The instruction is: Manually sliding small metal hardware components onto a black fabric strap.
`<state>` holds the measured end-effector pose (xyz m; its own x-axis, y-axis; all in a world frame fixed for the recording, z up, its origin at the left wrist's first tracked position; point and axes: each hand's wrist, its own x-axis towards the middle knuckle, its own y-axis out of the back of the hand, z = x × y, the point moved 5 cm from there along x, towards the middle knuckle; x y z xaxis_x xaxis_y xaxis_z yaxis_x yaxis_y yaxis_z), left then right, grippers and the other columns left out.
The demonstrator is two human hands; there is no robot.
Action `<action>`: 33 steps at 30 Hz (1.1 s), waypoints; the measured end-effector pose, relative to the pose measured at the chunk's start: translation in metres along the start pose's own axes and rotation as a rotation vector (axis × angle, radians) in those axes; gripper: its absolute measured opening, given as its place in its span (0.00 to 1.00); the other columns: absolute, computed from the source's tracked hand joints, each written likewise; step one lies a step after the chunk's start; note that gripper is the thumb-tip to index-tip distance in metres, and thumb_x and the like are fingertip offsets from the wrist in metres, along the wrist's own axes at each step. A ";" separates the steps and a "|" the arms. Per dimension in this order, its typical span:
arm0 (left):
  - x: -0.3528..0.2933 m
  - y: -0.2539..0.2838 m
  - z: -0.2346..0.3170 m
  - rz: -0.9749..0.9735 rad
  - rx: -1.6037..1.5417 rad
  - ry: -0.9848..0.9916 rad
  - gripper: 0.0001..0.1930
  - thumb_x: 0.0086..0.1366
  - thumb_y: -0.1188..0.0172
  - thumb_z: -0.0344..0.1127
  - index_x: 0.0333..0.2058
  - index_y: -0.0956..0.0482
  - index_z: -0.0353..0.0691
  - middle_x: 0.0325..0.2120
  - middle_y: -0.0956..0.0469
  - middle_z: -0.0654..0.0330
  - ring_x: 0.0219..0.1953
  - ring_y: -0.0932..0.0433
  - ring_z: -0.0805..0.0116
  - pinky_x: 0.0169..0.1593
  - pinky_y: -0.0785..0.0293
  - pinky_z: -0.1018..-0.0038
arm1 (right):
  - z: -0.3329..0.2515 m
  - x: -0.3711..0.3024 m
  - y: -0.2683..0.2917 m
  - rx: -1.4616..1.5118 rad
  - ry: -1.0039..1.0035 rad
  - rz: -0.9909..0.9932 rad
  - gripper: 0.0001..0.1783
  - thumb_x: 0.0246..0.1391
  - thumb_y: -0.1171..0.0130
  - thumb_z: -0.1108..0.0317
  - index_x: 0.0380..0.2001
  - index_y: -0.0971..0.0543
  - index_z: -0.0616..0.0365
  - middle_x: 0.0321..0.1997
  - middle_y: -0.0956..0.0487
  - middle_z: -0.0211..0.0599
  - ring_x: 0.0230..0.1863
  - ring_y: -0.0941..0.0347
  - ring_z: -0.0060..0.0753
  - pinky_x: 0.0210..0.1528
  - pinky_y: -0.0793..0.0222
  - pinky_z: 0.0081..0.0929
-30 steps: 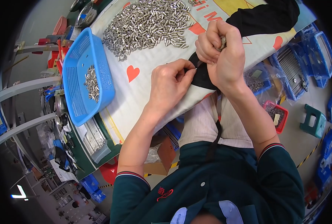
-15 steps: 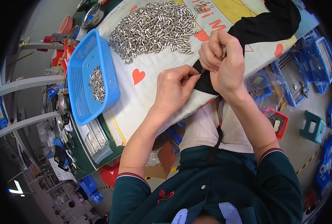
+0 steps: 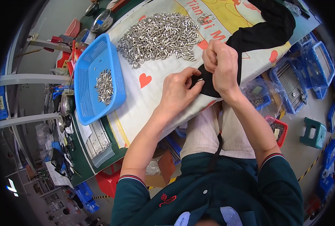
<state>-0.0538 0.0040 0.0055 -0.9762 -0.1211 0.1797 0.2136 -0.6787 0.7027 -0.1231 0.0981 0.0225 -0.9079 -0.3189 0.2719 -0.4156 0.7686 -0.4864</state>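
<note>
Clearly, in the head view, the work sits between two hands over a strip of black cloth (image 3: 245,39). The left hand (image 3: 177,90) has its thumb and forefinger a little parted, with a small metal pin (image 3: 200,79) showing at the thumb tip; whether it rests on skin or cloth I cannot tell. Just right of it, the right hand (image 3: 222,68) is curled into a fist, and what lies inside is hidden.

For good handling, I judge, the left hand wants a light pinch near one end of the pin, keeping the rest visible, while the right hand stays steady and the cloth under both lies flat, so that the pin cannot slip into a fold.

Close below both hands runs the near edge of the worktop (image 3: 137,113), so a dropped pin could roll off toward the lap. Safer room seems to lie left of the left hand, across the printed cover to the blue basket (image 3: 118,84). Beyond both hands, a heap of metal pins (image 3: 160,37) limits forward reach, and right of the right hand the cloth trails away along the edge.
</note>
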 end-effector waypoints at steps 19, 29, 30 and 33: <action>0.001 0.019 -0.045 -0.033 -1.738 0.440 0.12 0.58 0.48 0.28 0.41 0.34 0.32 0.28 0.35 0.61 0.23 0.42 0.80 0.22 0.43 0.88 | 0.005 0.002 -0.002 0.008 -0.057 -0.039 0.20 0.55 0.64 0.64 0.10 0.47 0.53 0.08 0.51 0.22 0.10 0.59 0.14 0.12 0.64 0.17; 0.002 0.021 -0.051 0.078 -1.738 0.515 0.09 0.60 0.49 0.33 0.36 0.32 0.33 0.26 0.32 0.59 0.21 0.42 0.79 0.22 0.41 0.86 | 0.008 0.001 0.000 0.037 -0.047 -0.019 0.20 0.55 0.65 0.65 0.10 0.47 0.53 0.09 0.52 0.22 0.10 0.59 0.14 0.11 0.64 0.17; 0.003 0.025 -0.054 0.156 -1.716 0.549 0.08 0.60 0.51 0.34 0.32 0.32 0.34 0.24 0.33 0.61 0.20 0.42 0.80 0.22 0.43 0.85 | 0.009 0.001 0.000 0.041 -0.050 -0.015 0.20 0.55 0.65 0.65 0.10 0.47 0.53 0.09 0.52 0.22 0.10 0.59 0.14 0.11 0.64 0.17; 0.003 0.044 -0.069 0.260 -1.393 0.509 0.11 0.61 0.52 0.38 0.24 0.33 0.38 0.12 0.43 0.71 0.14 0.48 0.82 0.18 0.50 0.83 | 0.007 0.001 0.001 0.044 -0.047 -0.025 0.20 0.55 0.65 0.65 0.10 0.47 0.53 0.08 0.52 0.22 0.10 0.59 0.14 0.11 0.65 0.17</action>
<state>-0.0504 -0.0764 -0.0109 -0.8882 -0.3760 -0.2642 0.4586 -0.6893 -0.5608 -0.1250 0.0942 0.0168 -0.8983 -0.3642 0.2458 -0.4394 0.7353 -0.5160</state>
